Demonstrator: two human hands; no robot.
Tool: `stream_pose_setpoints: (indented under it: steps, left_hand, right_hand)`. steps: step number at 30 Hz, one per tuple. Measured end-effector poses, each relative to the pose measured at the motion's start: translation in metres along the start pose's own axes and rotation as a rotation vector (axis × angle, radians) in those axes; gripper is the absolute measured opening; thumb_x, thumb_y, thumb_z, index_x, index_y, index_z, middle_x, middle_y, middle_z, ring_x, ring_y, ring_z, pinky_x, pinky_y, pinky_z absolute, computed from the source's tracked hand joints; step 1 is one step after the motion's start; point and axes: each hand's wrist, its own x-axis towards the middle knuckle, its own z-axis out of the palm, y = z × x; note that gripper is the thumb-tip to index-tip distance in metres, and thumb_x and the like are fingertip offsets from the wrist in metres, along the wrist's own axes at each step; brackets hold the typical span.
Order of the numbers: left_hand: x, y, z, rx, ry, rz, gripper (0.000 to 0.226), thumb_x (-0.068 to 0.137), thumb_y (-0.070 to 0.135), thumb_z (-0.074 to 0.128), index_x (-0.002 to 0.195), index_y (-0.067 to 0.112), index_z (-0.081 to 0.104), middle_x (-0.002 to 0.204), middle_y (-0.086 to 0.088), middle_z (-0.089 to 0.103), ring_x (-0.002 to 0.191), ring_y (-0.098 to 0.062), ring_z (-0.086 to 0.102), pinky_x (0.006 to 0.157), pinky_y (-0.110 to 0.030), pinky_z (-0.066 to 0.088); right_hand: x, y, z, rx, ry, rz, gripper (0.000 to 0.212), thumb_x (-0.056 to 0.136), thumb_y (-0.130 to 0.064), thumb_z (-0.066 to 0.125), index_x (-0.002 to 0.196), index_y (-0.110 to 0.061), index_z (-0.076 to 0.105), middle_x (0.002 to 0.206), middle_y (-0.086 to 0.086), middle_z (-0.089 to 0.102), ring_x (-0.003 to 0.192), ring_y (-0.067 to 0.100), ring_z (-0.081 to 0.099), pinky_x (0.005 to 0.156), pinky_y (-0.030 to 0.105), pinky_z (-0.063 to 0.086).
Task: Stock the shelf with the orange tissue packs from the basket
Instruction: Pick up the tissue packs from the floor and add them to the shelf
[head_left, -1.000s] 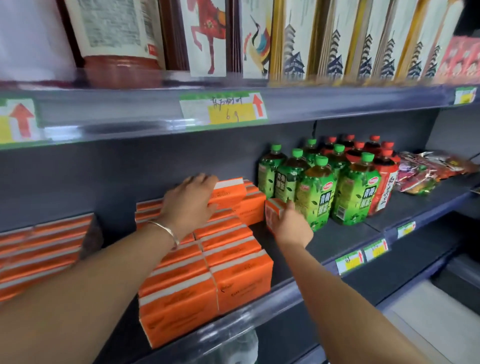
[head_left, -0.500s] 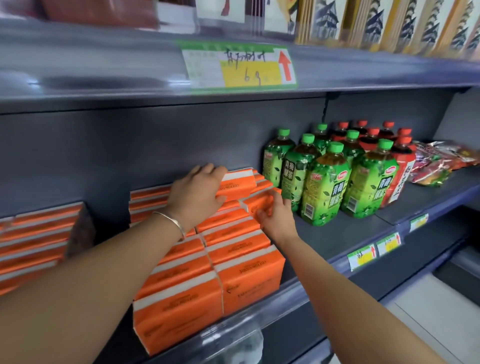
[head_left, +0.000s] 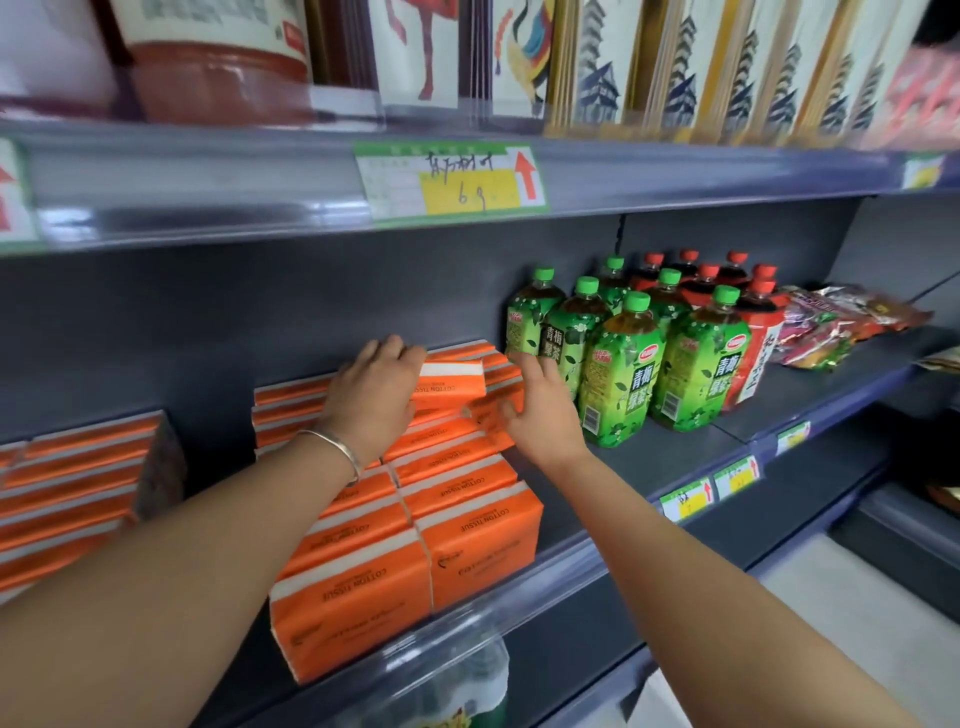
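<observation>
On the middle shelf (head_left: 675, 457), beside the green tea bottles (head_left: 618, 364), the top orange tissue pack (head_left: 449, 375) sat on the rear stack (head_left: 291, 410) under my left hand (head_left: 371, 400), fingers bent over its far edge; clamped or only pressing, I could not tell. My right hand (head_left: 540, 410), fingers straight and apart, pushed against its end. I judged a hard shove could topple those bottles or slide the pack off the stack.

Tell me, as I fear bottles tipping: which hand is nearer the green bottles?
Right. The right hand is just left of the green bottles, its fingertips at the nearest one; the left hand rests on the tissue packs, farther left.
</observation>
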Motion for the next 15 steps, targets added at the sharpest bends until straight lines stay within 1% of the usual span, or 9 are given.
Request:
stream_pose_setpoints:
  steps: [1,3,4,6,9,12,15]
  left_hand:
    - [-0.001,0.002,-0.003,-0.016,0.002,-0.012,0.040,0.087,0.012,0.058,0.126,0.015,0.046,0.121,-0.006,0.047,0.116,-0.026,0.046,0.092,-0.038,0.046]
    - [-0.003,0.008,-0.008,-0.069,-0.003,-0.024,0.039,0.086,0.012,0.059,0.123,0.013,0.048,0.120,-0.007,0.047,0.115,-0.027,0.047,0.093,-0.038,0.045]
    - [-0.003,0.014,-0.011,-0.104,-0.010,-0.024,0.039,0.085,0.013,0.061,0.122,0.012,0.048,0.119,-0.008,0.047,0.115,-0.028,0.047,0.093,-0.037,0.043]
    - [-0.003,0.025,-0.017,-0.184,-0.017,-0.015,0.040,0.083,0.016,0.065,0.119,0.011,0.049,0.118,-0.009,0.046,0.114,-0.029,0.048,0.093,-0.038,0.042]
    - [-0.001,0.035,-0.023,-0.263,0.002,-0.001,0.044,0.081,0.018,0.069,0.118,0.012,0.048,0.117,-0.009,0.045,0.114,-0.030,0.048,0.094,-0.038,0.041]
    - [-0.001,0.036,-0.020,-0.259,0.015,0.003,0.044,0.082,0.019,0.067,0.122,0.015,0.047,0.119,-0.008,0.046,0.116,-0.029,0.046,0.095,-0.039,0.042]
    - [-0.002,0.035,-0.013,-0.256,0.004,-0.028,0.044,0.086,0.021,0.062,0.125,0.017,0.045,0.121,-0.008,0.047,0.119,-0.030,0.046,0.096,-0.043,0.044]
  right_hand:
    - [-0.002,-0.007,-0.008,-0.043,0.010,-0.078,0.059,0.079,-0.024,0.058,0.136,-0.020,0.042,0.130,0.007,0.044,0.119,0.031,0.046,0.097,0.047,0.042]
    - [-0.006,-0.022,-0.021,-0.183,-0.030,-0.210,0.066,0.077,-0.034,0.059,0.140,-0.026,0.037,0.134,0.002,0.042,0.124,0.028,0.040,0.102,0.047,0.035]
    - [-0.008,-0.029,-0.025,-0.269,-0.050,-0.252,0.067,0.078,-0.039,0.060,0.140,-0.029,0.036,0.136,0.000,0.041,0.126,0.026,0.038,0.103,0.047,0.031]
    - [-0.010,-0.037,-0.030,-0.390,-0.041,-0.284,0.061,0.080,-0.044,0.059,0.136,-0.030,0.039,0.133,-0.002,0.043,0.125,0.025,0.039,0.102,0.046,0.028]
    - [-0.008,-0.036,-0.039,-0.427,-0.016,-0.226,0.049,0.083,-0.042,0.060,0.126,-0.025,0.045,0.126,0.000,0.048,0.122,0.027,0.041,0.099,0.047,0.031]
    - [-0.009,-0.018,-0.051,-0.429,-0.006,-0.115,0.048,0.084,-0.040,0.063,0.124,-0.021,0.045,0.126,0.003,0.049,0.122,0.031,0.042,0.096,0.047,0.037]
    - [-0.013,0.004,-0.056,-0.407,-0.021,-0.010,0.048,0.083,-0.040,0.065,0.122,-0.019,0.046,0.124,0.006,0.050,0.124,0.035,0.042,0.094,0.048,0.042]
